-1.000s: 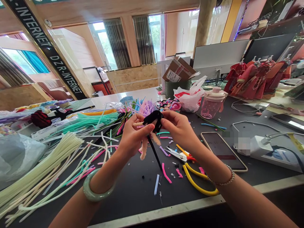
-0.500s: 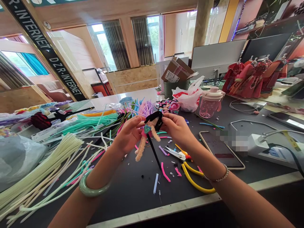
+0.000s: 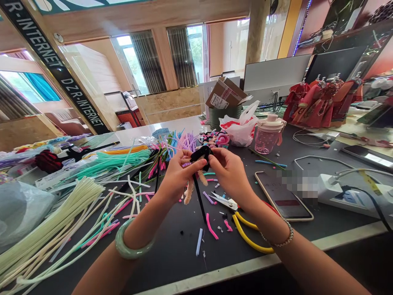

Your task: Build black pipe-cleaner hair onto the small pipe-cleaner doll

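Hanging above the middle of the dark worktop (image 3: 166, 254), back from its near edge, the fuzzy figure (image 3: 199, 153) is pinched at its black top by the thumb and fingers of the left hand (image 3: 178, 174) and the fingertips of the right hand (image 3: 229, 170). It is judged light, soft and bendable, easily crushed; it is best gripped there, its beige limbs (image 3: 188, 191) and black stem (image 3: 200, 200) left free. Since the earlier frame, the left thumb has been brought across and the teal patch covered.

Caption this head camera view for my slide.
Bare left hand and right hand hold a fuzzy black-and-peach craft piece over a dark table, near yellow-handled metal scissors.
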`<action>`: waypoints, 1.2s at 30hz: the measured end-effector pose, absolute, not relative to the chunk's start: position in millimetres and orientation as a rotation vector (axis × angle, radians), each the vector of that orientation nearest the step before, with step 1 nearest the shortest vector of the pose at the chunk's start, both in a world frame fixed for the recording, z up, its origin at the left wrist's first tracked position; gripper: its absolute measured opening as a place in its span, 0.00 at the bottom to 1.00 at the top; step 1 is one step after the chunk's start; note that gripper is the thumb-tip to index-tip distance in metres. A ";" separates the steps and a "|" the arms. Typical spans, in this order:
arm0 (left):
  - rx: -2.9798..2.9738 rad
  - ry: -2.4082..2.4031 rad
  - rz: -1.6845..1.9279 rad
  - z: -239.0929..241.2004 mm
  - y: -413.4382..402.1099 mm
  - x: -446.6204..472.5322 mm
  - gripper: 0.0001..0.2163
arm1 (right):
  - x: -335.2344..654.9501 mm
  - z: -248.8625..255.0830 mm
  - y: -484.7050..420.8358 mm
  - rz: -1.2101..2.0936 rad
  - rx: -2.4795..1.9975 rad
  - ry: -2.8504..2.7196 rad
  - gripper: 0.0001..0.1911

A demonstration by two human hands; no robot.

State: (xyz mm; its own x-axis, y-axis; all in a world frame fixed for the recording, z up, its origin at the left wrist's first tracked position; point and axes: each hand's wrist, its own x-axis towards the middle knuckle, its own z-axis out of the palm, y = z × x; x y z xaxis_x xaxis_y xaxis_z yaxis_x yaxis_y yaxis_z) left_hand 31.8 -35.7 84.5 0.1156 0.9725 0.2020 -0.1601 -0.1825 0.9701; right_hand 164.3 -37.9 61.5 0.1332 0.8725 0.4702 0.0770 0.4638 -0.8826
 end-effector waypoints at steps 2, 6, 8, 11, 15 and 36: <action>1.314 0.900 1.329 83.2 -33.7 34.3 0.21 | 164.4 62.9 -40.2 0.681 -0.933 -1.336 0.10; 1.365 0.897 1.351 84.3 -32.3 34.3 0.20 | 164.8 65.5 -43.3 0.655 -0.922 -1.334 0.10; 1.387 0.870 1.352 86.0 -32.6 34.0 0.20 | 164.7 67.2 -44.9 0.655 -0.907 -1.332 0.11; 1.402 0.814 1.358 87.9 -33.0 35.1 0.21 | 164.2 69.5 -47.5 0.630 -0.880 -1.340 0.11; 1.360 0.766 1.411 89.0 -33.8 39.0 0.22 | 163.2 69.4 -50.4 0.527 -0.855 -1.319 0.11; 1.586 0.682 1.464 99.6 -41.6 30.4 0.18 | 184.3 89.8 -64.4 0.784 -0.658 -1.384 0.07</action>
